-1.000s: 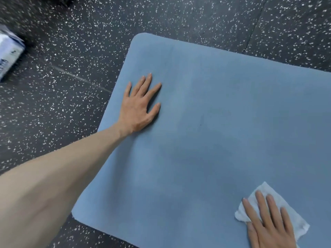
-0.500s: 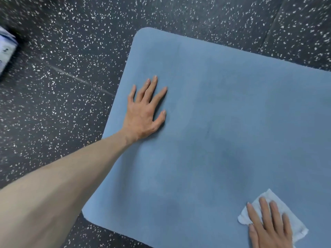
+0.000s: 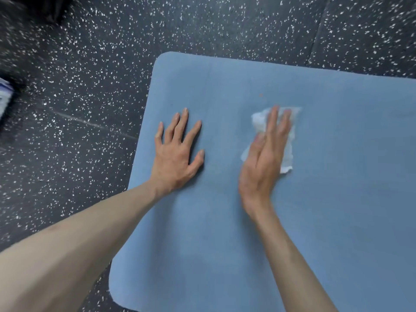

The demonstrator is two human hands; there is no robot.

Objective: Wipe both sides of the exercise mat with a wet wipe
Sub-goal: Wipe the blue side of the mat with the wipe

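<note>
Left hand flat, fingers spread, palm down on blue exercise mat. Right hand flat, fingers straight and together, pressing wet wipe onto mat

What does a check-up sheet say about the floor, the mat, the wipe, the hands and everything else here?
Surface: dark speckled floor, seam lines across it.
Job's things: blue mat lies flat; white wet wipe crumpled on it.
Clutter: white-and-blue pack at the left edge, blurred.
Grippers: left hand rests flat on the mat, fingers spread; right hand presses the wipe with straight fingers.
Cables: nothing seen.
Surroundings: a dark, blurred shape at top left.
</note>
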